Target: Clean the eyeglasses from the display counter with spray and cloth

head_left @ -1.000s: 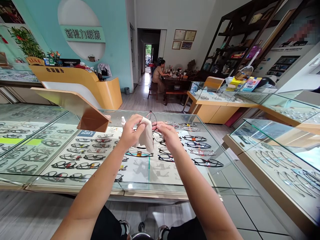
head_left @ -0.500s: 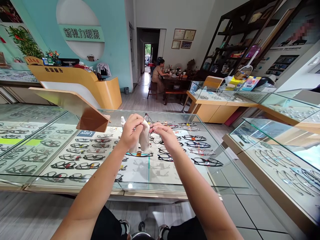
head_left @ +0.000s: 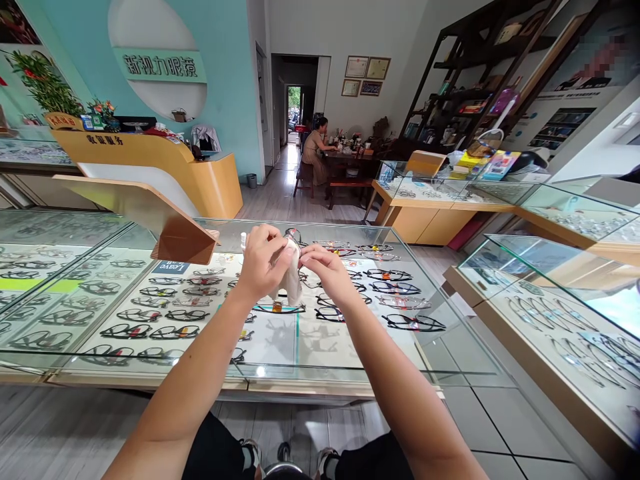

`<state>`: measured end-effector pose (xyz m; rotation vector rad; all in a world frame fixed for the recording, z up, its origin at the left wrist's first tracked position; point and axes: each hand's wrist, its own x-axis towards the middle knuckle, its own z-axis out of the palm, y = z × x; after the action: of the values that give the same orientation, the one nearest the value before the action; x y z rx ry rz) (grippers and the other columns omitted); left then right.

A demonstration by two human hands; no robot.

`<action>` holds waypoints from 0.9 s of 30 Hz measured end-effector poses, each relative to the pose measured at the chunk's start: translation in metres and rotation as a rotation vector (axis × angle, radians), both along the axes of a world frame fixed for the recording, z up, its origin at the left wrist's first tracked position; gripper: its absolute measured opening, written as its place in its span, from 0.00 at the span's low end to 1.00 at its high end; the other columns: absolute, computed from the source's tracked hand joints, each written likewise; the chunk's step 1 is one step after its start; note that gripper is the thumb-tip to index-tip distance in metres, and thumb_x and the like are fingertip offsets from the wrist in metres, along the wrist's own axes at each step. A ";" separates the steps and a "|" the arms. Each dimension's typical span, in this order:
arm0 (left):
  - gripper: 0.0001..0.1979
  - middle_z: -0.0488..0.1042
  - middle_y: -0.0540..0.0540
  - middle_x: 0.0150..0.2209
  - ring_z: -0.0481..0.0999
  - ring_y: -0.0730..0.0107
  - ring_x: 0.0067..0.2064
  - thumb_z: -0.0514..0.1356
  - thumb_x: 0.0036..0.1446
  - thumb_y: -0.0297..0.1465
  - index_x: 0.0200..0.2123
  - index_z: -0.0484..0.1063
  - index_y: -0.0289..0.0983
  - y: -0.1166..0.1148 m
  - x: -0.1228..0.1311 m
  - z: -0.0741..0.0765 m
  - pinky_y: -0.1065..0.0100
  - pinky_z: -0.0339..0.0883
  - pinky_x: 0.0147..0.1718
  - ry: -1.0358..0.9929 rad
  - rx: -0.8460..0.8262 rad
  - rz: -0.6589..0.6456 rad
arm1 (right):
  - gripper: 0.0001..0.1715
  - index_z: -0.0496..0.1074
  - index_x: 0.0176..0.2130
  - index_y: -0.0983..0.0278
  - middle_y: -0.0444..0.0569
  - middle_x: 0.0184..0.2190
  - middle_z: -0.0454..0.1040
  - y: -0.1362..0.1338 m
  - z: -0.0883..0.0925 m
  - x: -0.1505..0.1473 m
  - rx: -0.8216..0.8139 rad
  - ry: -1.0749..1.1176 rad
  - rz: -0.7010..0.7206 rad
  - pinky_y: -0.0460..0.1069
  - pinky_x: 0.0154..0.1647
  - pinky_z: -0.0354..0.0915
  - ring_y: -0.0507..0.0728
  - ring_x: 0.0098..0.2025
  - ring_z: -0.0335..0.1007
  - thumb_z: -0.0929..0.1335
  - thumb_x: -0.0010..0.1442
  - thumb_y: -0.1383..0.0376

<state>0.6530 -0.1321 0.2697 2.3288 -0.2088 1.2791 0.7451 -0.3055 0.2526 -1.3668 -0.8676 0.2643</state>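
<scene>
Above the glass top of the display case, my left hand (head_left: 265, 263) is closed on a pale cloth (head_left: 291, 279), which hangs down between my two hands. A pair of eyeglasses (head_left: 293, 235) is held up with the cloth against it; a dark rim shows above the cloth, and the rest is covered. My right hand (head_left: 325, 269) pinches the glasses from the right side. Behind my left hand, a white spray bottle (head_left: 243, 241) is mostly hidden.
Rows of eyeglass frames lie inside the display case (head_left: 350, 363) under the glass. A tilted wooden board (head_left: 170, 233) stands on the left of the top. More glass cases (head_left: 550, 300) run along the right. A person (head_left: 315, 150) sits at a table at the back.
My left fingers have shifted over the cloth, and the cloth has turned and bunched differently. More of the glasses' dark rim shows above it now. My right hand stays at the glasses.
</scene>
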 end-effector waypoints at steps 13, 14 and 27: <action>0.25 0.62 0.53 0.31 0.63 0.65 0.35 0.74 0.58 0.36 0.29 0.56 0.42 0.003 0.003 0.000 0.62 0.58 0.38 0.040 -0.349 -0.027 | 0.16 0.85 0.30 0.56 0.50 0.45 0.78 -0.001 0.003 -0.005 -0.001 -0.112 -0.048 0.58 0.58 0.64 0.63 0.51 0.73 0.75 0.65 0.52; 0.25 0.61 0.53 0.28 0.62 0.66 0.33 0.73 0.60 0.36 0.28 0.56 0.41 0.001 0.003 0.000 0.62 0.57 0.38 0.016 -0.293 -0.020 | 0.15 0.85 0.30 0.56 0.50 0.44 0.78 -0.001 0.003 -0.005 -0.001 -0.111 -0.057 0.58 0.57 0.64 0.63 0.51 0.73 0.75 0.65 0.52; 0.08 0.79 0.47 0.38 0.76 0.67 0.39 0.62 0.74 0.38 0.42 0.75 0.40 -0.024 -0.001 -0.007 0.65 0.68 0.41 -0.059 -0.305 -0.018 | 0.17 0.83 0.32 0.58 0.50 0.42 0.76 0.006 -0.003 -0.010 0.068 -0.200 -0.125 0.58 0.56 0.67 0.61 0.49 0.73 0.73 0.68 0.51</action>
<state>0.6524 -0.1563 0.2623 2.0288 -0.0482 1.2746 0.7350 -0.2998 0.2497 -1.3937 -0.9432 0.0011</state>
